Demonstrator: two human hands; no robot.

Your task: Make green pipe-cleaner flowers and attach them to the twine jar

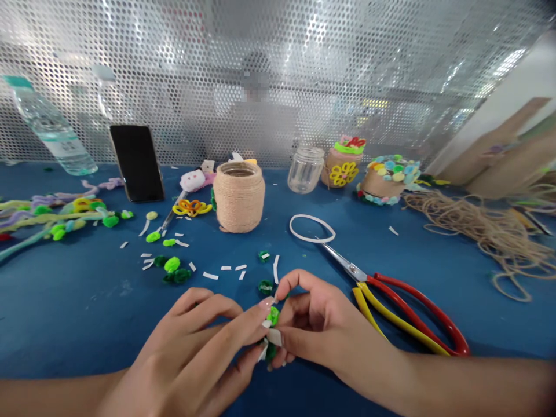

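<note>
We held the green tuft in the left hand and, on its near side, the white strip in the right hand, both sets of fingers nearly closed.

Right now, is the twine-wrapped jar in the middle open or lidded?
Open: the twine-wrapped jar has no lid on; its round mouth shows uncovered.

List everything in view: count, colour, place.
Bottles: apparently two, clear, back left
Phone: one, black, left
Pipe cleaners: several, mixed, left
Plush: one, white, back
Loops: one cluster, orange-yellow, centre
Containers: three, tan, centre and right
Jar: one, clear, back
Twine: one heap, tan, right
Ring: one, white, centre
Scissors: one, red-yellow, right
Strips: many, white, centre
Tufts: several, green, centre
Panel: one, silver, back
Table: one, blue, beneath
Left hand: one, front
Right hand: one, front
</note>
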